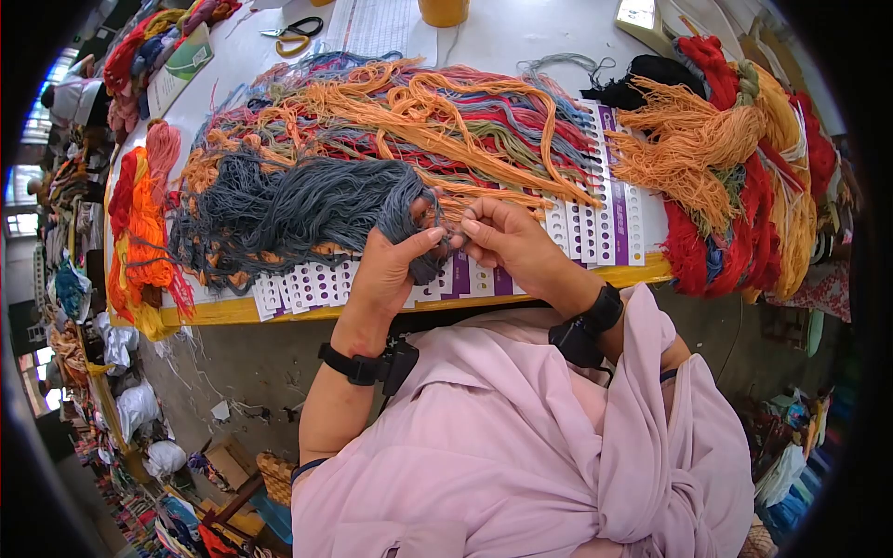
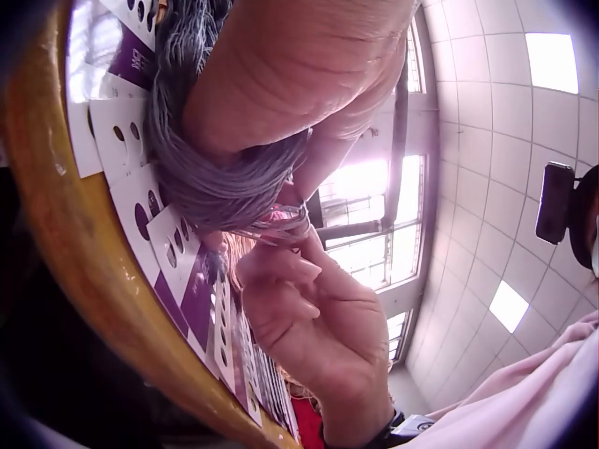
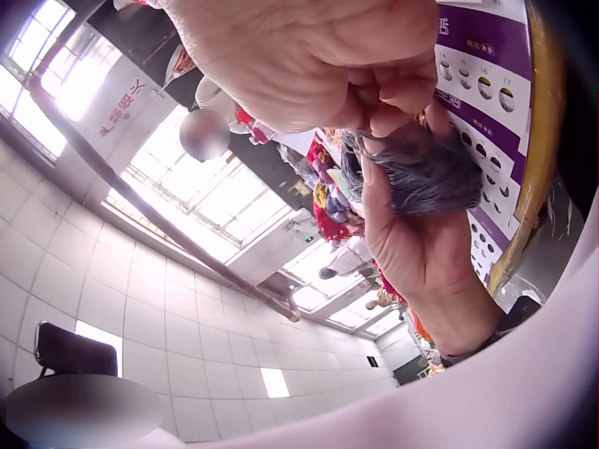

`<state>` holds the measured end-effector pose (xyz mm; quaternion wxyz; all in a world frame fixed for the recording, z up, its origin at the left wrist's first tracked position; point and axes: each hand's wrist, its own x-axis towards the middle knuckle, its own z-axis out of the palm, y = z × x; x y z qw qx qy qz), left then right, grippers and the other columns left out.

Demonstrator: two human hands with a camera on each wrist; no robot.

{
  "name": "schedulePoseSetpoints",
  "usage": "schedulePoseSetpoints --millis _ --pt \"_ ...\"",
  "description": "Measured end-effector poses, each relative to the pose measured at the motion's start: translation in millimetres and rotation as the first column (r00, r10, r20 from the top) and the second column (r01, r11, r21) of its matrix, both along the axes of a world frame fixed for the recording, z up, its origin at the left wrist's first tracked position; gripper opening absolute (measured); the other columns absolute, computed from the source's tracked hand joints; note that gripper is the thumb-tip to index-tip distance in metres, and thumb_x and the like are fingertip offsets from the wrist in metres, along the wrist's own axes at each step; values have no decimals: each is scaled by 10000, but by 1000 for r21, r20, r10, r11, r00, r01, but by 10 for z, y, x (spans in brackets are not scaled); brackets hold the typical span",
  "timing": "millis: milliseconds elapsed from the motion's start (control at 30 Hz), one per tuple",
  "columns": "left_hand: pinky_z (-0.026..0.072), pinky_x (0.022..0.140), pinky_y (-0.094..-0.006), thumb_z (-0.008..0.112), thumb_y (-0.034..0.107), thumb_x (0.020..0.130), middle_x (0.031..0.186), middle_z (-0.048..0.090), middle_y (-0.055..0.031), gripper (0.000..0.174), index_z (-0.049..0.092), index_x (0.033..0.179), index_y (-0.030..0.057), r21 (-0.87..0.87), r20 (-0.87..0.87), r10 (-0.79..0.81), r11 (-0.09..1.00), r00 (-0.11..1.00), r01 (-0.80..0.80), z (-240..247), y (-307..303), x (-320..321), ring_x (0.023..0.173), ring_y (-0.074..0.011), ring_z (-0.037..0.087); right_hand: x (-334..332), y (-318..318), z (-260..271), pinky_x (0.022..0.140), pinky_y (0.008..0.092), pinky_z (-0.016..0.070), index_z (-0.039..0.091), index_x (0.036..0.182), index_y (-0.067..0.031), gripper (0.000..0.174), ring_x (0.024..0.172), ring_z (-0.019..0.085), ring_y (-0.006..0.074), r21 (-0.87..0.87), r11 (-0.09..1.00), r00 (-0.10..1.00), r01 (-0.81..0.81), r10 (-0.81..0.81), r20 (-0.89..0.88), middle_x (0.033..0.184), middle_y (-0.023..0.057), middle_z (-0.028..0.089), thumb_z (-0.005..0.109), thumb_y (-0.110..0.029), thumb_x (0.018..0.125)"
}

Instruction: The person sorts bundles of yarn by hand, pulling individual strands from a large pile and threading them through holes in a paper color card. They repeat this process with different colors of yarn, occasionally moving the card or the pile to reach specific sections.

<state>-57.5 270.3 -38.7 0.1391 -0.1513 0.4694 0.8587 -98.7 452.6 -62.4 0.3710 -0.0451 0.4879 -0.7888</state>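
White ceiling tiles [image 2: 473,140] and bright windows [image 2: 404,224] rise behind a white table [image 1: 512,39] edged in yellow. Along its left edge lie red, orange and pink skeins [image 1: 147,228]; at the far left corner, more coloured hanks [image 1: 153,46] crowd a booklet [image 1: 183,70].

Next, a blue-grey skein [image 1: 307,200] stretches beside the near edge to the table's middle, lying over a broad spread of multicoloured threads [image 1: 446,121]. Beyond them, toward the far edge, are 1 pair of scissors [image 1: 286,35], a printed sheet [image 1: 372,28] and an orange cup [image 1: 444,11].

At the skein's right end, the left hand [image 1: 391,265] grips it with curled fingers. Just beside, the right hand [image 1: 526,251] pinches thin strands [image 2: 290,223] there, hiding part of the skein from the right wrist view.

Purple-and-white cards [image 1: 620,223] with holes line the near edge, partly covered by threads, skein and hands. Farther right come a black bundle [image 1: 646,84], a device [image 1: 642,20] at the far edge and orange thread [image 1: 693,135] heaped with red skeins [image 1: 684,246] overhanging the near right corner.
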Motion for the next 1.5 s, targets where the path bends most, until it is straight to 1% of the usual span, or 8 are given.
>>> schedulePoseSetpoints --millis 367,567,667,900,967,1167,1267,1500 --pt "539 744 -289 636 -13 838 959 614 -67 476 485 1289 -24 -54 -20 26 998 999 -27 -71 35 -18 803 -169 640 4 11 20 521 172 378 514 944 -49 98 622 476 33 38 999 994 -28 32 -101 841 20 623 501 -134 991" --pt "544 780 -291 625 -30 838 1091 609 -98 499 465 1311 -28 -17 -11 35 999 999 -35 -52 30 -12 929 -168 628 23 1 12 540 182 367 512 945 -66 105 616 453 39 49 996 996 71 -68 -50 794 -7 563 523 -163 984" --pt "537 819 -298 624 -47 832 1151 596 -87 506 469 1314 -26 -25 -22 40 999 999 -41 -56 21 -10 982 -163 611 0 21 3 543 174 363 526 953 -61 102 623 457 32 125 992 1000 9 -6 -23 798 -9 577 549 -159 967" --pt "534 852 -304 629 -58 823 1193 586 -73 494 491 1297 -28 -116 -79 4 993 997 -13 -44 41 -15 998 -156 608 -17 -83 -20 555 167 348 565 951 -69 119 633 432 11 169 986 985 -10 39 -170 815 -36 575 603 -180 937" --pt "539 853 -304 629 -55 823 1193 588 -83 488 494 1291 -31 -125 -95 -2 992 995 -10 -67 30 -8 1011 -163 614 -33 -41 86 559 172 350 566 940 -72 114 638 428 12 194 979 982 -61 94 -165 808 -43 561 601 -181 938" --pt "539 873 -309 637 -46 818 1167 602 -110 465 509 1265 -40 -97 -38 11 995 999 -15 -43 24 -10 1016 -182 632 -6 2 62 530 176 301 552 967 -70 126 600 376 12 101 995 1000 22 -20 -16 749 -61 503 591 -188 945" --pt "532 874 -308 636 -49 816 1170 607 -106 466 512 1264 -35 -111 -59 -27 994 998 20 -97 16 -22 1026 -178 624 -52 37 6 546 163 347 582 975 -60 104 660 474 -5 91 996 999 25 -27 20 844 -14 622 575 -161 951" --pt "496 903 -297 637 -54 808 1187 606 -94 470 528 1264 -26 -157 -98 -23 988 995 7 -141 32 -23 1041 -162 606 -100 -80 118 540 173 361 605 969 -50 128 659 495 10 117 993 997 25 -33 64 847 -6 626 625 -168 923"
